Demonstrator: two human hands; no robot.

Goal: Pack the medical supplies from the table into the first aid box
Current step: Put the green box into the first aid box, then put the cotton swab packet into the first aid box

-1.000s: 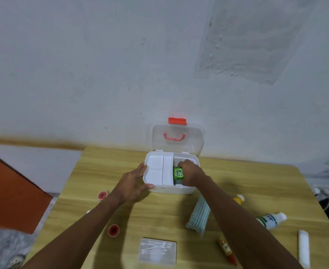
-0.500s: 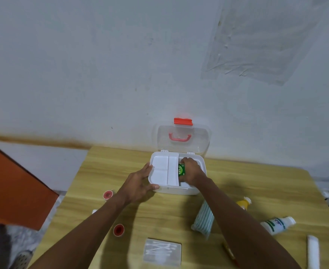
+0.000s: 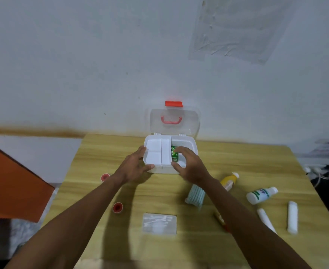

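Note:
The white first aid box (image 3: pixel 187 141) stands open at the table's far edge, its clear lid (image 3: pixel 172 121) upright against the wall. A white inner tray (image 3: pixel 155 152) fills its left half. A green pack (image 3: pixel 174 154) lies inside, just right of the tray. My left hand (image 3: pixel 133 166) grips the box's front left corner. My right hand (image 3: pixel 191 166) hovers over the box's right half with fingers spread, its fingertips beside the green pack. On the table lie a striped roll (image 3: pixel 195 196), a yellow bottle (image 3: pixel 228 179), a white bottle (image 3: pixel 260 195) and a swab pack (image 3: pixel 159 223).
Two small red rolls (image 3: pixel 105 177) (image 3: pixel 117 207) lie left of my arm. Two white tubes (image 3: pixel 292 217) (image 3: pixel 265 220) and a small orange tube (image 3: pixel 220 220) lie at the right. An orange panel (image 3: pixel 10 181) stands off the table's left edge; cables (image 3: pixel 319 171) hang at the right.
My right hand had been closed on the green pack, pressing it into the box; now its fingers have spread and drawn back a little. My left hand still holds the box.

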